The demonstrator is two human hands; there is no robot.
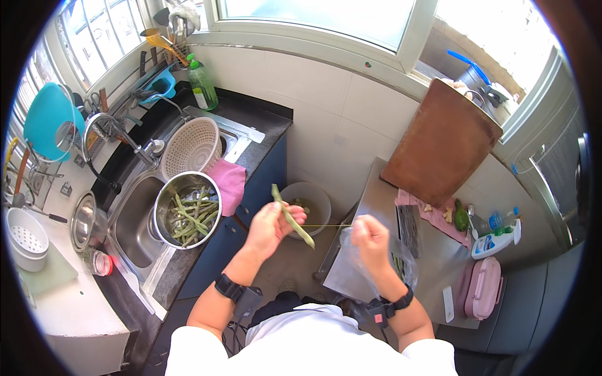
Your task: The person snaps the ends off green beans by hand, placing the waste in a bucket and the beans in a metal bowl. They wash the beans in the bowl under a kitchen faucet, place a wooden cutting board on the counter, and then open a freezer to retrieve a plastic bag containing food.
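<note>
A flat green bean pod (294, 221) is pinched between the thumb and fingers of my left hand (273, 223). From the pod a thin string (329, 225) runs taut to the right, where my right hand (371, 239) holds its end in closed fingers. Below and beyond the pod, a whitish bucket (322, 204) stands on the floor with some scraps in it. To the left, a steel pot (160, 225) at the sink's edge holds many bean pods (193, 216). A clear plastic bag (409, 261) with more beans lies on the steel table, partly behind my right forearm.
A beige colander (190, 145) and a pink cloth (230, 183) lie beside the pot, over the sink (134, 225). On the steel table (442, 263) are a pink lunch box (483, 287) and a spray bottle (494, 242). A brown cutting board (442, 143) leans against the wall.
</note>
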